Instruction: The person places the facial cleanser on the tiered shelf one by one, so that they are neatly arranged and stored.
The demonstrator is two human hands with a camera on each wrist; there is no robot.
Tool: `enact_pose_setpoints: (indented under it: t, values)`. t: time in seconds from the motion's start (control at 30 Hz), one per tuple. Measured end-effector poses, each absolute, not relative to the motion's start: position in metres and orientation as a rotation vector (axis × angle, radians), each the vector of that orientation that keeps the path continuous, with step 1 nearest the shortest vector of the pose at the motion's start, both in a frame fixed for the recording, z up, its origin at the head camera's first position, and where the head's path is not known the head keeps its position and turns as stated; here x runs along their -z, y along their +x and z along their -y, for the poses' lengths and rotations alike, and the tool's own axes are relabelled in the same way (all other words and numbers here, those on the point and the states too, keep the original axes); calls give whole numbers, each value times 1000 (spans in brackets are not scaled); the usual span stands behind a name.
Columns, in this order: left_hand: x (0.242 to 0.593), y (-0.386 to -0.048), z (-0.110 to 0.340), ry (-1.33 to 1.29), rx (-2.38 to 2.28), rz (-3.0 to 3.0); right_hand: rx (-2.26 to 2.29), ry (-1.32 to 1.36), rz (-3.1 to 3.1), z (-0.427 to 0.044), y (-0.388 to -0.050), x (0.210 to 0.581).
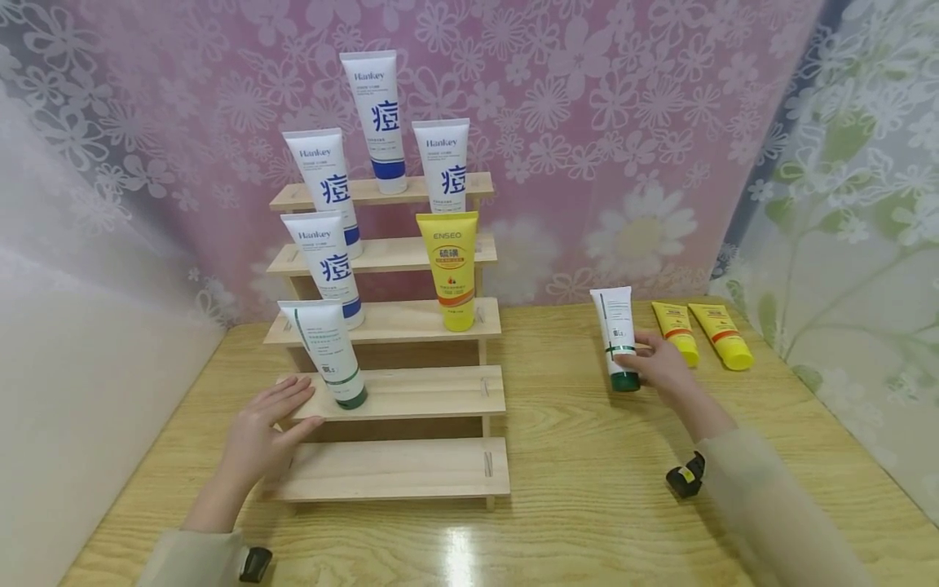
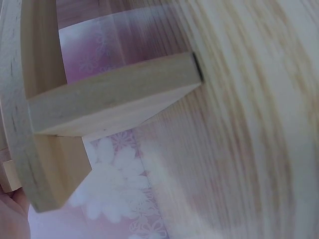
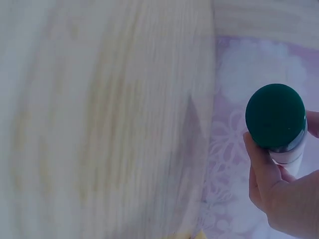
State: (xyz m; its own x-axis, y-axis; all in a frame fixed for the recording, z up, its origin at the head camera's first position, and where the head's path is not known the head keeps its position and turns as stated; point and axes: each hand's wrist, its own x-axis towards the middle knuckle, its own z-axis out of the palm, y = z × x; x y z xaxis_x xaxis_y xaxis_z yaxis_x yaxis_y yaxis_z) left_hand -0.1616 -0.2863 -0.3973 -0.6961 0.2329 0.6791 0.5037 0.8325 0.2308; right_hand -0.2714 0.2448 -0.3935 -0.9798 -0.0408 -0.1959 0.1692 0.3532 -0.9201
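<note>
A white tube with a green cap is gripped by my right hand, held cap down with its printed side showing. In the right wrist view, thumb and fingers lie around the tube just behind its round green cap. My left hand rests at the left end of the wooden stepped rack, fingers on the second step from the bottom and thumb by its front edge. Beside those fingers a similar green-capped white tube stands on that step. The left wrist view mostly shows the rack's side boards.
Higher steps carry several white-and-blue tubes and one standing yellow tube. To the right, two yellow tubes lie on the wooden table. A flowered backdrop rises behind, and the bottom step bears nothing.
</note>
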Motion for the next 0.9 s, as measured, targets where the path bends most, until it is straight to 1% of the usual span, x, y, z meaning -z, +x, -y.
enact_pose_setpoints:
  t: [0.2,0.7,0.9]
  values:
    - [397,-161,286,-527,539,2353,1752,76,-2412,-238,-258,392]
    - [397,-160,286,-512,547,2376,2014,-144,-2236,-219,-230,379]
    - [398,-160,287,-506,549,2389,2096,-194,-2187,-208,-220,377]
